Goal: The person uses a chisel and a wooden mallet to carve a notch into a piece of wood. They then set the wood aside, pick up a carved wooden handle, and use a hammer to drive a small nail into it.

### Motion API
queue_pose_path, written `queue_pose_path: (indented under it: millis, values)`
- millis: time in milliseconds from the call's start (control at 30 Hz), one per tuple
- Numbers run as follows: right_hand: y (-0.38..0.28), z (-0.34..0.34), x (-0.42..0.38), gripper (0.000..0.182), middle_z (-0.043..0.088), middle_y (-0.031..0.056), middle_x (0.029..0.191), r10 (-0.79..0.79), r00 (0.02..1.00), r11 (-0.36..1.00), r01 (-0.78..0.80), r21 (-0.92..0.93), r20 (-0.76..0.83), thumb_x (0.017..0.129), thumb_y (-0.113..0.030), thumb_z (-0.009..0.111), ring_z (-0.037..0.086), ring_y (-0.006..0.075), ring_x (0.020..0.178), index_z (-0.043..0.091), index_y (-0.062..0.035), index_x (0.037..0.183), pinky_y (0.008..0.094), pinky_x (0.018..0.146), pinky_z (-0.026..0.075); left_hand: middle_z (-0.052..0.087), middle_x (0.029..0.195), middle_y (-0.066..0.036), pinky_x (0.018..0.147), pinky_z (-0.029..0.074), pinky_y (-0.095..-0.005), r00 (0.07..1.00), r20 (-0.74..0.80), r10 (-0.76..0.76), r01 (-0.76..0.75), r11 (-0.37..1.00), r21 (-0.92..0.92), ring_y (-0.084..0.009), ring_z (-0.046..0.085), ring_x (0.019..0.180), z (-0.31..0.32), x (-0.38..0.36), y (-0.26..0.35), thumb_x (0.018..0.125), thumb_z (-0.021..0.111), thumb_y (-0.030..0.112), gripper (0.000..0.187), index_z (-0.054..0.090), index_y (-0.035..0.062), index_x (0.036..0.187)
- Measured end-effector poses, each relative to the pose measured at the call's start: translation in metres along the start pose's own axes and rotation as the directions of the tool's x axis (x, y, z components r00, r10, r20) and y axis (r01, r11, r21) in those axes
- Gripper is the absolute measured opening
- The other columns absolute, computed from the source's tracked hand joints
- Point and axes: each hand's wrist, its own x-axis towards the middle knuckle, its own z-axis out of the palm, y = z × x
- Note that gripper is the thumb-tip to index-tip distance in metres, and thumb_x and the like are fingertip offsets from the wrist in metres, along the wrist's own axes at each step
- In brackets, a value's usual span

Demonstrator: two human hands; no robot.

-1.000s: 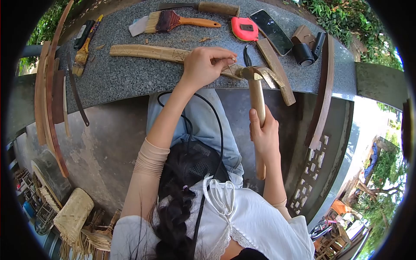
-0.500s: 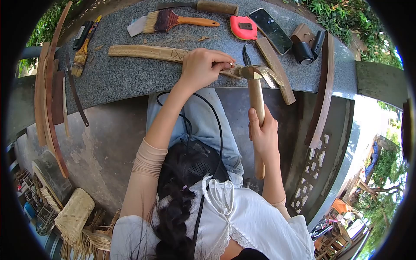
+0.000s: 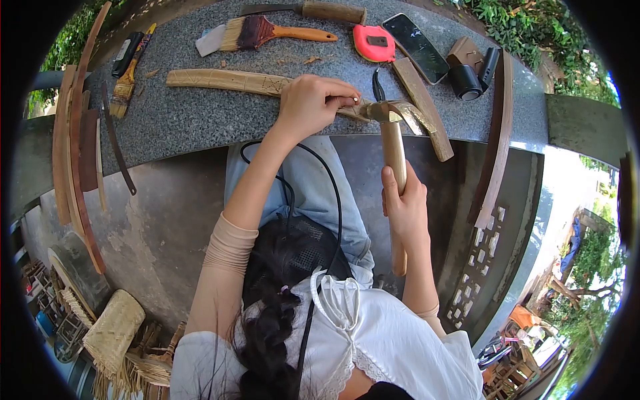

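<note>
My right hand [image 3: 405,200] is wrapped round the wooden handle of a claw hammer [image 3: 395,147]. The hammer's metal head rests at the right end of a pale wooden strip [image 3: 227,81], close to my left fingertips. My left hand [image 3: 313,107] lies over that strip with thumb and forefinger pinched together. A tiny whitish spot shows at the pinch, too small to name. Part of the strip is hidden under my left hand. Just beyond the hammer head lies a small dark curved tool [image 3: 379,85]; to its right is a darker piece of wood [image 3: 424,110].
On the stone tabletop [image 3: 193,127] lie a wide paintbrush [image 3: 293,32], a knife [image 3: 327,11], a red tape measure [image 3: 374,43], a phone [image 3: 417,48], a black cylindrical object [image 3: 466,81] and a narrow brush [image 3: 124,93]. Long wooden strips [image 3: 83,153] overhang the left edge; another strip [image 3: 497,147] overhangs at right.
</note>
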Motion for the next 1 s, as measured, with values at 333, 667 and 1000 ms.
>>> queue_pose_path:
  millis: [333, 667, 1000]
  values:
    - [-0.032, -0.026, -0.003, 0.034, 0.051, 0.0107, 0.052, -0.121, 0.991, 0.991, 0.117, -0.061, -0.059, 0.093, -0.035, 0.056, 0.053, 0.0207, 0.044, 0.054, -0.0018, 0.086, 0.0344, 0.047, 0.04, 0.071, 0.083, 0.001, 0.069, 0.051, -0.0309, 0.999, -0.022, 0.048, -0.046, 0.996, 0.082, -0.0185, 0.067, 0.074, 0.0, -0.003, -0.001, 0.074, 0.07, 0.015, 0.01, 0.075, 0.0176, 0.081]
    - [-0.027, -0.015, -0.007, 0.032, 0.05, 0.0112, 0.051, -0.198, 0.976, 0.98, 0.197, -0.021, -0.09, 0.092, -0.033, 0.056, 0.053, 0.024, 0.043, 0.053, -0.0014, 0.085, 0.0347, 0.046, 0.04, 0.071, 0.084, 0.003, 0.071, 0.05, -0.0322, 1.0, 0.008, -0.013, 0.013, 1.0, 0.028, -0.019, 0.066, 0.075, -0.001, -0.003, 0.0, 0.073, 0.07, 0.017, 0.01, 0.074, 0.0169, 0.083]
    - [-0.022, -0.008, -0.008, 0.027, 0.052, 0.0139, 0.053, -0.224, 0.969, 0.973, 0.228, 0.026, -0.107, 0.092, -0.027, 0.057, 0.057, 0.0258, 0.047, 0.053, -0.0002, 0.088, 0.035, 0.048, 0.042, 0.071, 0.086, 0.002, 0.071, 0.051, -0.0314, 1.0, -0.015, 0.027, -0.027, 1.0, 0.008, -0.0195, 0.066, 0.076, -0.003, -0.004, 0.0, 0.074, 0.07, 0.017, 0.01, 0.074, 0.0164, 0.083]
